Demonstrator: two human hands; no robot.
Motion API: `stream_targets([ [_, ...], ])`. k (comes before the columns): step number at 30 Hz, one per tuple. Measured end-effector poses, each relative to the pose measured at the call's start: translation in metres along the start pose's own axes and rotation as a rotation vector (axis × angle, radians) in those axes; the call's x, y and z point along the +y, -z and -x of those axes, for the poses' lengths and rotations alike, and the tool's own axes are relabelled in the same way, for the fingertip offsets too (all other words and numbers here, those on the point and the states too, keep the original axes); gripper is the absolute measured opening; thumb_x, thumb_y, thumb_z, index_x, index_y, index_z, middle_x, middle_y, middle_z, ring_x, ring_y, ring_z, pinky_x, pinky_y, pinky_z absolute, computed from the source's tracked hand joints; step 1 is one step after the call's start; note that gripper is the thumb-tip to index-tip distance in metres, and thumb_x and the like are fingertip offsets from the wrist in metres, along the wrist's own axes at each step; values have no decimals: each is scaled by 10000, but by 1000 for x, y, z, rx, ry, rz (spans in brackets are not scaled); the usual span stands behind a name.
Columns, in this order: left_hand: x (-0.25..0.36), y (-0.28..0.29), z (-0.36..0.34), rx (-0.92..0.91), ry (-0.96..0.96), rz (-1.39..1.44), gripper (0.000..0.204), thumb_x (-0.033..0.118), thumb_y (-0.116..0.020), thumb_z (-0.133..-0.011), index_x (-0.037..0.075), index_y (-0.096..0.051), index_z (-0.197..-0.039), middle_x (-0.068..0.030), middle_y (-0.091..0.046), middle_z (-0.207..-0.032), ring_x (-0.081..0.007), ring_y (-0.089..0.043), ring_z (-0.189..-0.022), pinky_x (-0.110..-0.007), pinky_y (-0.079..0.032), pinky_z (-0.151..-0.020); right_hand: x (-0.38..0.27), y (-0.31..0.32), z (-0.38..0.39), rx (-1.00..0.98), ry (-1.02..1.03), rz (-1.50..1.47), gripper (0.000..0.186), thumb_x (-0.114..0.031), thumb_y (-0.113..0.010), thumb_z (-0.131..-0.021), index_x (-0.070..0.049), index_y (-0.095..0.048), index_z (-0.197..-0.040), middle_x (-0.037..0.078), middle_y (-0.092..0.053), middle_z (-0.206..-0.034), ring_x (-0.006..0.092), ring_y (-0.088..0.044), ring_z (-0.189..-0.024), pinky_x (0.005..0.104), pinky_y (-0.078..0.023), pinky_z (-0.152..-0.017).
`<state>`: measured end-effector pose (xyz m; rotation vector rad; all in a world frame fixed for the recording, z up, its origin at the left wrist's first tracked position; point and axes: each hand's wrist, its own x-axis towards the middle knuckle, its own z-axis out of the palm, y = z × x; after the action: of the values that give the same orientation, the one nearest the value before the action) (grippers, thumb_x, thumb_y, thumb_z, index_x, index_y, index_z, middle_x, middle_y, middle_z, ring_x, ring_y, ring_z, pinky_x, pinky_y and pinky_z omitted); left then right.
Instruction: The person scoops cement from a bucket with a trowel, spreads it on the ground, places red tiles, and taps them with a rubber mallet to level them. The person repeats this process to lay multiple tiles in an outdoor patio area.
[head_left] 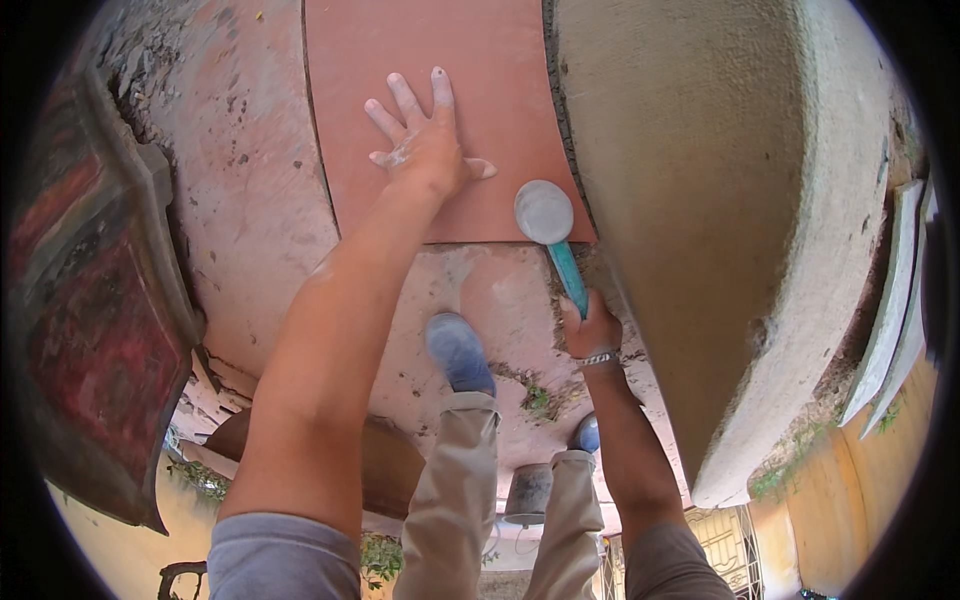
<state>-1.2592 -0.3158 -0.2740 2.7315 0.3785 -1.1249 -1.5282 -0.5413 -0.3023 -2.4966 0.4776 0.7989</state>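
Note:
A large smooth reddish tile [350,40] lies on the ground in front of me, its near edge just beyond my left foot. My left hand [425,145] rests on it with the fingers spread, dusted with pale powder. In my right hand [592,325] is a mallet [544,212] with a round grey head and a teal handle, the fingers wrapped round the handle's lower end. The mallet head is over the tile's near right corner; whether it touches the tile I cannot tell.
Along the tile's right side runs a cement-coloured wall or ledge [680,180], with a narrow gap between. Worn pinkish paving [240,130] lies on the left, beside a dark red weathered panel [95,320]. A grey bucket [528,495] stands behind my feet. Pale slabs [885,310] lean at far right.

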Motion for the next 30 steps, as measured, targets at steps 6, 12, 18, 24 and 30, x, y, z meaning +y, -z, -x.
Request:
stream_targets([
  [6, 4, 1, -6, 13, 14, -20, 1321, 403, -906, -650, 281, 14, -1590, -198, 136, -1629, -521, 65, -1471, -732, -319, -1058, 5, -1, -6, 22, 29, 2, 464, -467, -659, -873, -54, -599, -1075, 227, -669, -823, 441, -653, -735, 528, -521, -693],
  [12, 4, -1, -7, 10, 8, -7, 1332, 401, -910, -645, 280, 23, -1589, -193, 137, -1629, -517, 67, -1471, -739, -309, -1061, 5, -6, -8, 2, 59, -18, 456, -449, -668, -868, -55, -594, -1087, 222, -667, -809, 444, -650, -718, 520, -521, -658],
  [18, 6, 3, -4, 10, 14, -6, 1318, 373, -905, -658, 273, 24, -1588, -190, 144, -1626, -518, 71, -1470, -741, -307, -1059, -1, -3, -11, 66, 61, 7, 422, -416, -650, -882, -62, -597, -1106, 230, -665, -806, 446, -656, -727, 521, -521, -653],
  [24, 6, 14, -5, -53, 40, 9, 1298, 355, -893, -674, 261, 23, -1588, -191, 157, -1626, -511, 77, -1474, -738, -296, -1067, -65, 15, -29, 258, 157, -330, 425, -426, -635, -895, -51, -593, -1090, 240, -661, -824, 460, -652, -746, 528, -511, -647],
  [30, 4, 16, -7, -74, 39, -24, 1296, 429, -886, -670, 276, 13, -1590, -185, 153, -1632, -514, 86, -1473, -731, -318, -1053, -132, 28, -93, 138, 75, -359, 416, -428, -596, -937, -39, -583, -1086, 279, -657, -887, 478, -649, -835, 527, -505, -686],
])
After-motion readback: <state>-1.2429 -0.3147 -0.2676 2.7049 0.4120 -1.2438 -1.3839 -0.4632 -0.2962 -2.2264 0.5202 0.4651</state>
